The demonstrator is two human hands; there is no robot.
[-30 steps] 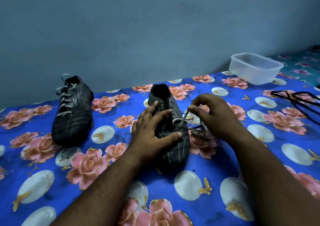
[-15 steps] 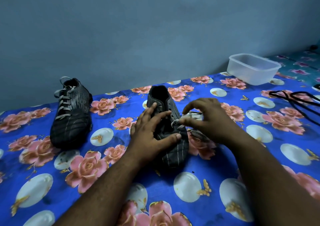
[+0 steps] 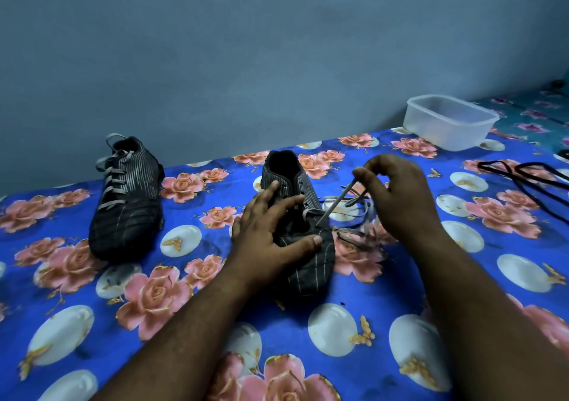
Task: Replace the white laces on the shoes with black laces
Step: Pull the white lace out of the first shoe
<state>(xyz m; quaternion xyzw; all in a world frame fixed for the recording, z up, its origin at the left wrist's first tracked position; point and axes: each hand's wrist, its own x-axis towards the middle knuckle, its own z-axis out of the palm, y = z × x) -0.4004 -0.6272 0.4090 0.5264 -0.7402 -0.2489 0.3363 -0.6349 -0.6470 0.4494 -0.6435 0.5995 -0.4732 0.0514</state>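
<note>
Moved: right hand [image 3: 397,197] has lifted, drawing white lace [image 3: 335,203] taut.
Lace axis: slants from eyelets up-right to the pinching fingers.
Shoe [image 3: 300,225]: centre, pinned flat by open left hand [image 3: 271,231].
Black laces [image 3: 523,172]: far right.

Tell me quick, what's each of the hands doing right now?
Left hand: open, fingers spread, pressing down on the near shoe.
Right hand: pinching the white lace, drawn taut from the shoe's eyelets.
</note>
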